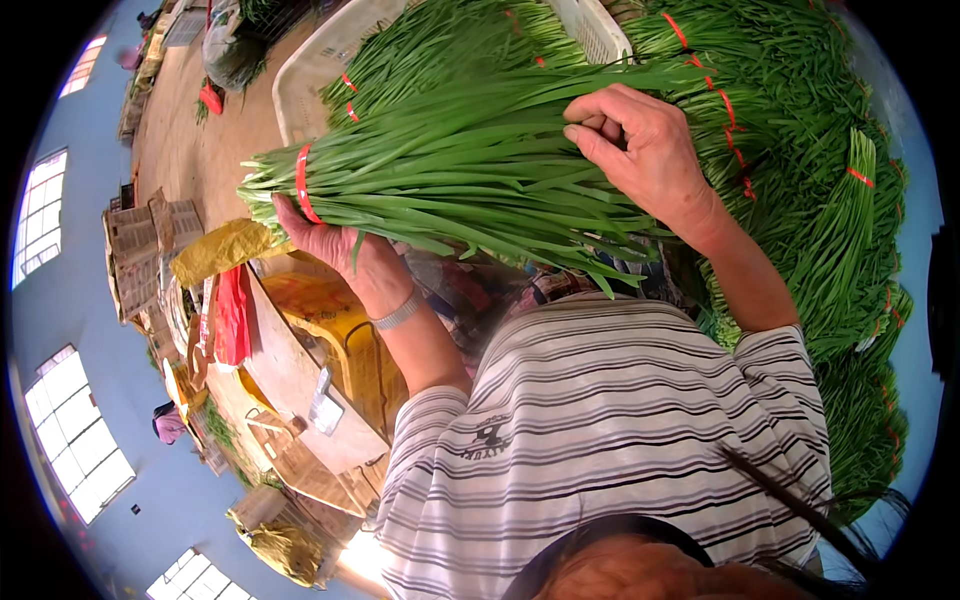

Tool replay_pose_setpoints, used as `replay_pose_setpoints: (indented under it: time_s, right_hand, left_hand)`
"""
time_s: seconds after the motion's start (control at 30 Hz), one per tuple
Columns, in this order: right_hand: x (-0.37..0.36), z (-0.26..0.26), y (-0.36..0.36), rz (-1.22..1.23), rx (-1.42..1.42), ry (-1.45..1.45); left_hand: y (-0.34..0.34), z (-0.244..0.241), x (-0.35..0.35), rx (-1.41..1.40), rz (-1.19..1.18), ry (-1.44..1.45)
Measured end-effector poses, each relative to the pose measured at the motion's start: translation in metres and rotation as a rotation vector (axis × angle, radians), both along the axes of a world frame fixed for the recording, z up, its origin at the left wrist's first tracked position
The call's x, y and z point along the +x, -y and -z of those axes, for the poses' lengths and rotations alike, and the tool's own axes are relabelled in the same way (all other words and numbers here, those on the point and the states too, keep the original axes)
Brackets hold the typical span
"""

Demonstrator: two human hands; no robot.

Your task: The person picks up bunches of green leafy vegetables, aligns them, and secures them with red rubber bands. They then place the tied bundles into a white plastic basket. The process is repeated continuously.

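Note:
A thick bunch of garlic chives [465,169] lies across in front of my chest, its pale cut ends to the left and its leaf tips to the right. A red band [303,184] circles it near the cut ends. My left hand [330,244] grips the bunch from below at this band, with the fingers hidden behind the stems. Over the leaf tips is my right hand [637,146], its fingers curled and thumb close to the forefinger. Whether a leaf is pinched there cannot be told.
Behind the bunch stands a white plastic crate [300,90] holding banded chives. A large heap of chive bunches [795,247] rises along my right side. At my left are a yellow plastic crate [367,360], a board [300,375] and a red plastic bag [232,315].

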State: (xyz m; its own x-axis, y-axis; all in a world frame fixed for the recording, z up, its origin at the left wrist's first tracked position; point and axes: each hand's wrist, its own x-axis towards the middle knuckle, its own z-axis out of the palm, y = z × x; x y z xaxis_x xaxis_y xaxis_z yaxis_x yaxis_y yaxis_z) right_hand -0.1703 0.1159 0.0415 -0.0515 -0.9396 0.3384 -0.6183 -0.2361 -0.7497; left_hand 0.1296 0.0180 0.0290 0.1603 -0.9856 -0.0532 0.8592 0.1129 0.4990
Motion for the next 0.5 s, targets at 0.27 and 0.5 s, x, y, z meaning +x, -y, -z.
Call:
replay_pose_setpoints:
  time_s: [0.27, 0.5]
  right_hand:
    - [0.001, 0.010, 0.000, 0.012, -0.066, 0.130]
    - [-0.004, 0.013, -0.005, -0.082, 0.144, 0.255]
  left_hand:
    - [0.001, -0.001, -0.009, 0.039, -0.038, 0.073]
    - [-0.001, 0.002, -0.011, 0.038, -0.023, 0.082]
